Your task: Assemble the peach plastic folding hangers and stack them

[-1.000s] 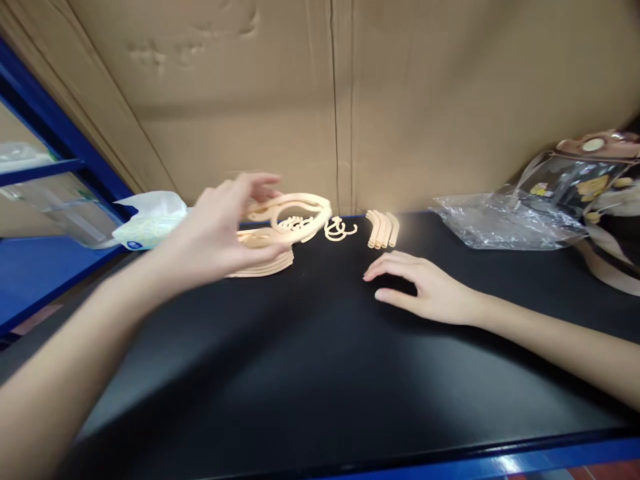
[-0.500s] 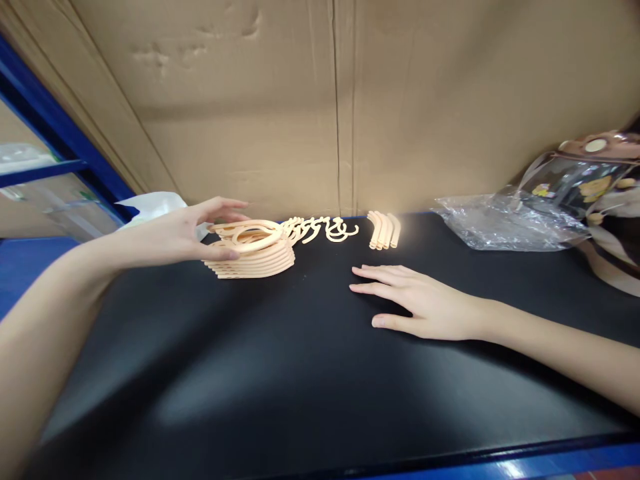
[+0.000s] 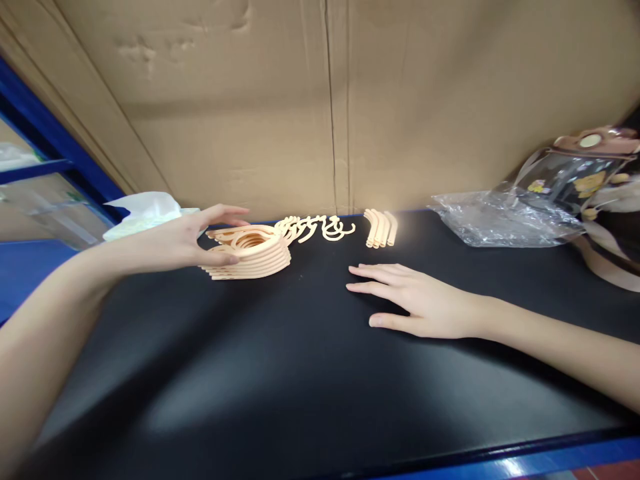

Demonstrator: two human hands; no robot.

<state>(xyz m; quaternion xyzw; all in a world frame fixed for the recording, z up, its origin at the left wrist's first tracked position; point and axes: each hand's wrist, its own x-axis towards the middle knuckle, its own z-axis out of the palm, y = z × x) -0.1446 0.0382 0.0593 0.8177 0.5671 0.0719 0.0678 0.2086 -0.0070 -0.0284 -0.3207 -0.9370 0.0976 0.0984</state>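
Observation:
My left hand (image 3: 193, 237) is open at the left end of a stack of cream plastic hanger parts (image 3: 260, 267). Its thumb lies along the front of the stack, while its fingers are raised above the back; whether the thumb touches is hard to tell. To the right of the stack lie several cream hanger hooks (image 3: 333, 229), partly overlapping. Short curved cream tubes (image 3: 381, 229) form a small pile farther right. My right hand (image 3: 400, 300), palm down with fingers spread, is open over the black table (image 3: 280, 373) in front of the tubes and holds nothing.
A tissue pack (image 3: 145, 213) sits behind my left forearm, near a blue frame (image 3: 85, 180). At the right are a crumpled clear plastic bag (image 3: 505, 220) and a clear bottle (image 3: 565, 180) with a strap. Cardboard (image 3: 240, 120) walls off the back.
The topmost hanger part now sits lower on the stack, and my left fingers have spread away from it. My right hand stays put; the view has shifted slightly.

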